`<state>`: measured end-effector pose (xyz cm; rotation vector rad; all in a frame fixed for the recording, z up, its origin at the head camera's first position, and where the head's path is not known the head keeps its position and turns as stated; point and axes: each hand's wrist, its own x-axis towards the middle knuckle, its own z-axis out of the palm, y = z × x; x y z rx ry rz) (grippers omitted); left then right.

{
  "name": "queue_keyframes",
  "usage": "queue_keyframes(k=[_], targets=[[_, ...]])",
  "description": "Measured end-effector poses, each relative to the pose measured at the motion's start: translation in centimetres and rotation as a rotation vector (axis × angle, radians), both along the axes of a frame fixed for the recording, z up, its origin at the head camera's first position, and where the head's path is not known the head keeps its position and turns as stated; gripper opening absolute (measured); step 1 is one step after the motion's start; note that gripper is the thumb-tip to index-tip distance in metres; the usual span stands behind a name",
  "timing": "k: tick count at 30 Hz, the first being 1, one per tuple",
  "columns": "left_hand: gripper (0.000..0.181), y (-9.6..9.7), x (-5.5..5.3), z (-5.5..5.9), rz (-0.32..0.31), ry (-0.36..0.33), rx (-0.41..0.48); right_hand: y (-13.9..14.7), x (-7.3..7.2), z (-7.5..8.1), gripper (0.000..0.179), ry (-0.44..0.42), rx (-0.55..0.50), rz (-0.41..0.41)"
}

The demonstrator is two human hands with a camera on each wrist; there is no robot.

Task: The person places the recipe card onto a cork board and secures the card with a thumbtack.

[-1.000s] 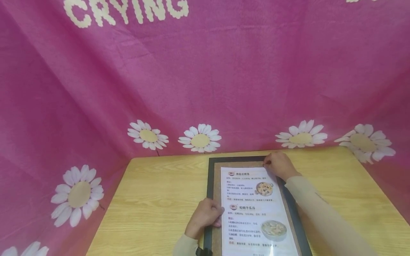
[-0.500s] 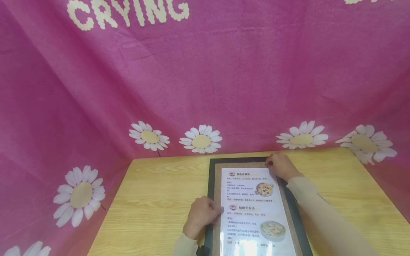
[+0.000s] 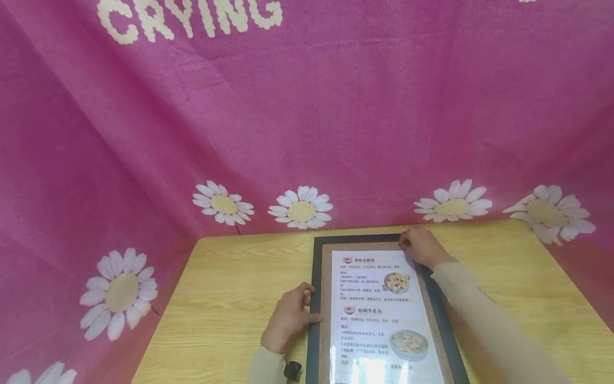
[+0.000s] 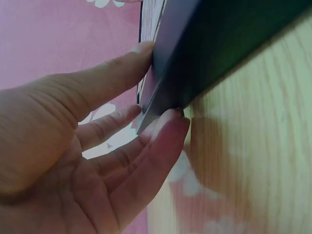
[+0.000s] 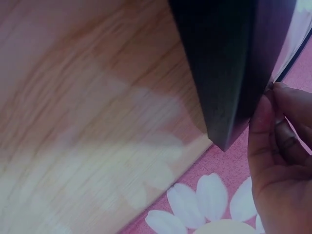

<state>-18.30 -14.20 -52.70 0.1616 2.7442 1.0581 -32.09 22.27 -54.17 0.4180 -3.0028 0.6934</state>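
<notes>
A black-framed cork board (image 3: 325,298) lies on the table, with a glossy printed recipe sheet (image 3: 369,288) on the cork. At the frame's left side is my left hand (image 3: 290,317). Its thumb touches the black frame (image 4: 175,53) and its other fingers spread loosely beside the edge, gripping nothing. My right hand (image 3: 422,246) is at the board's far right corner, above the sheet's corner. In the right wrist view its thumb and forefinger (image 5: 290,100) come together on something small and dark at the inside of the frame; most of it is hidden by the fingertips.
The wooden table (image 3: 230,298) extends left and right of the board. Behind the far edge hangs a pink cloth (image 3: 336,133) printed with white daisies, which also covers the left side. A dark band (image 3: 292,370) is on the left wrist.
My left hand has drawn back leftward from the sheet's left edge to the frame, and its fingers have spread. The right hand has shifted only slightly right at the corner.
</notes>
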Motion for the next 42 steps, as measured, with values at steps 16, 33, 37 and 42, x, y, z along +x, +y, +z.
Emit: queue_keyframes(k=[16, 33, 37, 42], targets=[[0.065, -0.6, 0.0, -0.3, 0.001, -0.062, 0.075, 0.4, -0.3, -0.4, 0.01, -0.025, -0.013, 0.003], [0.065, -1.1, -0.1, -1.0, -0.011, -0.033, 0.125, 0.5, 0.3, -0.9, 0.014, 0.16, 0.043, 0.129], [0.065, -1.1, 0.0, -1.0, -0.008, -0.041, 0.149, 0.4, 0.8, -1.0, 0.014, 0.192, 0.07, 0.145], [0.064, -1.0, 0.0, -1.1, -0.008, -0.037, 0.167, 0.3, 2.0, -0.7, 0.011, 0.214, 0.125, 0.176]])
